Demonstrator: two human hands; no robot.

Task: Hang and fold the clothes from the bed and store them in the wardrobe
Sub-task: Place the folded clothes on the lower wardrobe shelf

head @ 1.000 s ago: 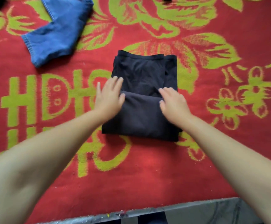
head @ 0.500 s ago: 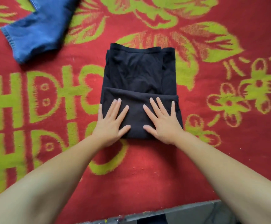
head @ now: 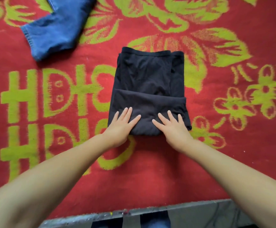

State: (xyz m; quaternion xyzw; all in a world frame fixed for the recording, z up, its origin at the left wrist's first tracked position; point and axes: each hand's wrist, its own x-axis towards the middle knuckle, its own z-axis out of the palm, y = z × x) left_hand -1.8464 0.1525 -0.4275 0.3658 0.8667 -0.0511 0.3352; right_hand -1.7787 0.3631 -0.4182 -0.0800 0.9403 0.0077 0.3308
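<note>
A black garment point(head: 148, 79) lies folded into a rectangle on the red bed cover point(head: 150, 170), its near part doubled over the rest. My left hand point(head: 121, 125) rests flat on the near left corner of the fold, fingers spread and straight. My right hand point(head: 171, 127) lies flat on the near right part, fingers spread too. Both palms overlap the garment's near edge.
Blue jeans point(head: 58, 28) lie crumpled at the upper left, partly cut off by the frame's top. The red cover carries large green flower and letter patterns. The bed's grey metal edge point(head: 150, 213) runs along the bottom.
Both hands slid from the fold line back toward me to the garment's near edge, flattening it. The garment itself kept its place.
</note>
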